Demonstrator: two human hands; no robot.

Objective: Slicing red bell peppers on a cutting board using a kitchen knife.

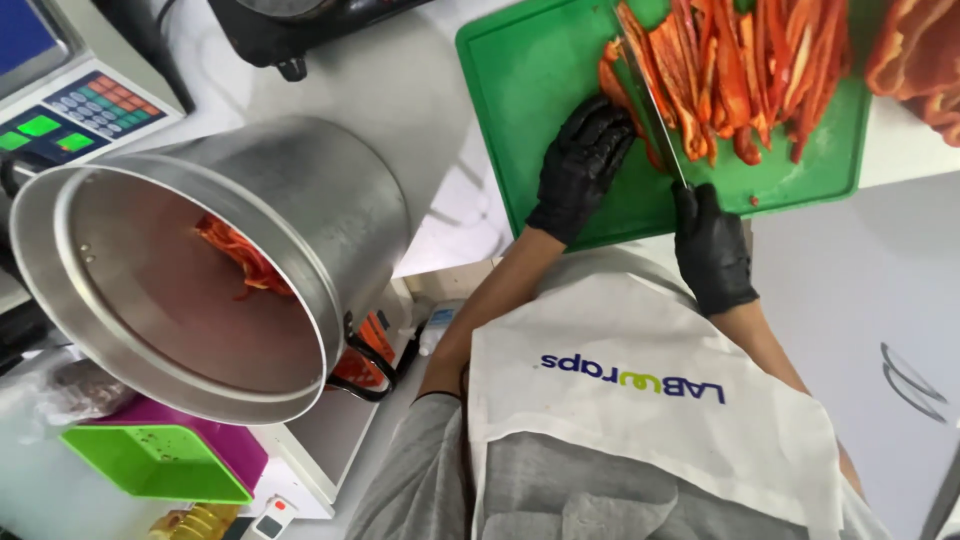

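A green cutting board point(540, 70) lies on the white counter and carries a pile of red pepper strips point(760, 70). My left hand point(583, 160), in a black glove, presses on a red pepper piece point(612, 85) at the pile's left edge. In its own black glove, my right hand point(712, 248) grips the handle of a knife point(652, 100). The long blade runs up across the board, right beside my left fingers, and touches the pepper.
A large metal pot point(300, 200) left of the board holds some red pepper strips point(240, 258). A digital scale point(70, 115) sits at far left, a black stove point(290, 35) at the top, more pepper pieces point(920, 60) at top right, a green tray point(150, 462) at bottom left.
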